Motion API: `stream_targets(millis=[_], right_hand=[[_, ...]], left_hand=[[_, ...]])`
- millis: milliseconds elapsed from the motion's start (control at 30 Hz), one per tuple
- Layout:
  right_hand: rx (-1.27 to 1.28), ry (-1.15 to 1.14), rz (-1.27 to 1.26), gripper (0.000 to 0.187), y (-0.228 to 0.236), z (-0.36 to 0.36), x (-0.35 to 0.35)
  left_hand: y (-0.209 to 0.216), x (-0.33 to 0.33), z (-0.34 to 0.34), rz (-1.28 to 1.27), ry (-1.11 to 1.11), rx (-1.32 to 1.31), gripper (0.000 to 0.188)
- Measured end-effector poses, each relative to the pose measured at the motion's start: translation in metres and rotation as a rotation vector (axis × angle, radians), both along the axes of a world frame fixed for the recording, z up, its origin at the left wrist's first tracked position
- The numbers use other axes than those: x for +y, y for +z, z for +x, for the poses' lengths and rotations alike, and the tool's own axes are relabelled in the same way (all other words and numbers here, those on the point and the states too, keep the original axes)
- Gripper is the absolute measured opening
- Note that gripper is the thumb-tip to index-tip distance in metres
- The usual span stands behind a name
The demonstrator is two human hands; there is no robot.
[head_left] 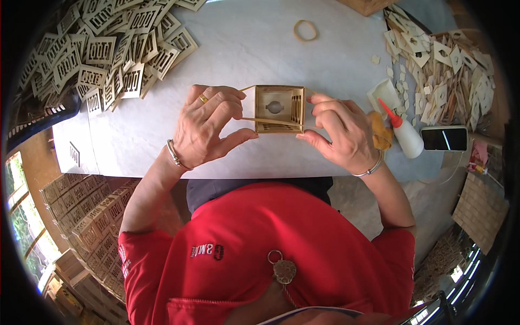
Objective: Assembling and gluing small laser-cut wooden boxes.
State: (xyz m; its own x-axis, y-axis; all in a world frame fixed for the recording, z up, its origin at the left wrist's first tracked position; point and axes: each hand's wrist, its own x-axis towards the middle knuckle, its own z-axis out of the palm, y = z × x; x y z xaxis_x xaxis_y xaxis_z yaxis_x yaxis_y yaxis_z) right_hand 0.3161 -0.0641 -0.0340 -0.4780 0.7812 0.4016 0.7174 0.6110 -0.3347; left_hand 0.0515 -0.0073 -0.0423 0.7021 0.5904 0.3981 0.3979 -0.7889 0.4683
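A small open wooden box (279,93) with slotted side panels and a hole in its bottom panel is between my hands, above the table. A thin tan rubber band (271,121) stretches across its open top. The curled fingers of my left hand (208,120) pull the band out to the left, and its thumb touches the near left corner of the box. On the opposite side, my right hand (342,130) is closed on the box's right edge, thumb at the near corner. Whether its fingers also hook the band, I cannot tell.
Slotted wooden panels (131,81) pile up at far left; holed wooden pieces (441,59) heap at far right. A loose rubber band (305,31) lies beyond the box. At right are a white glue bottle (407,140), phone (444,138) and yellow cloth (381,131). Stacked boxes (100,222) stand lower left.
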Motion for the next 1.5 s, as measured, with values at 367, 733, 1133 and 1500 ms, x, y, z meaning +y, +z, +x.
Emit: stream_targets(millis=[367, 733, 1133, 1500], right_hand=[[0.115, -0.031, 0.105, 0.028, -0.015, -0.015, -0.016], [0.436, -0.086, -0.13, 0.027, -0.02, -0.016, -0.022], [1.353, -0.242, -0.959, 0.028, -0.033, -0.02, -0.027], [1.237, -0.22, -0.991, 0.034, -0.03, -0.013, -0.024]], left_hand=[[-0.028, -0.037, 0.016, -0.016, 0.155, -0.318, 0.023], [-0.029, -0.04, 0.017, 0.016, 0.21, -0.306, 0.03], [-0.039, -0.05, 0.03, -1.104, 0.3, -0.722, 0.031], [-0.035, -0.047, 0.026, -1.222, 0.244, -0.753, 0.028]])
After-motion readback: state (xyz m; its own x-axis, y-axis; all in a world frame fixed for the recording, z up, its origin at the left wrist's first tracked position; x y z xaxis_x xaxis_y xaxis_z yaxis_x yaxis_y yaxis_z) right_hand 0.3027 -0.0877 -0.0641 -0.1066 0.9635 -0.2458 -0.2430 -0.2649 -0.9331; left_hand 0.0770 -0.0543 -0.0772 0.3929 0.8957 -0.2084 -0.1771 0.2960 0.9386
